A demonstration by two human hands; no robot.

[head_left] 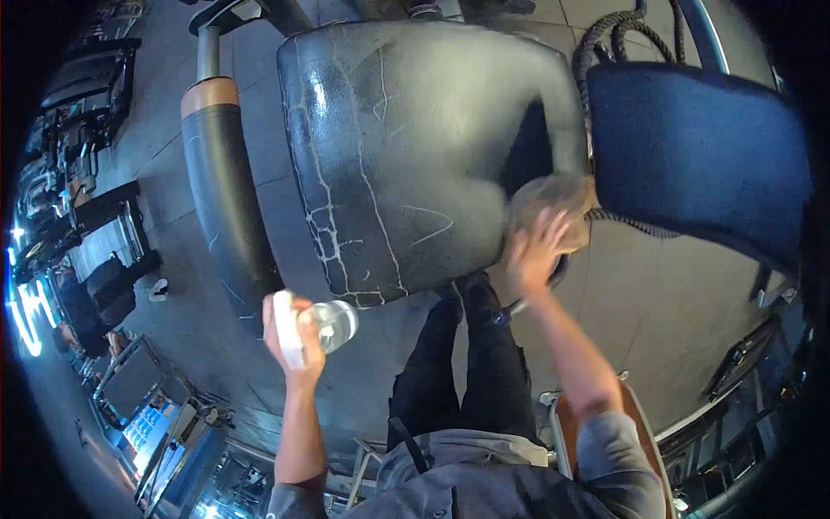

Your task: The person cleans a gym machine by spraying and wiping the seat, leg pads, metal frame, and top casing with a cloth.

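My left hand (296, 339) is wrapped around a clear spray bottle (335, 325) with a white head, tilted sideways below the end of a black roller pad. A wet-looking black padded seat (415, 164) with pale cracks fills the middle of the view. At its lower right corner, my right hand (541, 251) holds a brownish cloth (549, 201) under its spread fingers, pressed to the edge of the pad. Motion blurs this hand and the cloth a little. The palm side and part of the cloth are hidden.
Left of the seat hangs the black roller pad (226, 186) with a tan end band. A second dark pad (692, 156) stands at the right, a thick rope (627, 30) behind it. Gym machines (99, 225) line the left. A brown-topped bench (644, 419) is beside my right arm.
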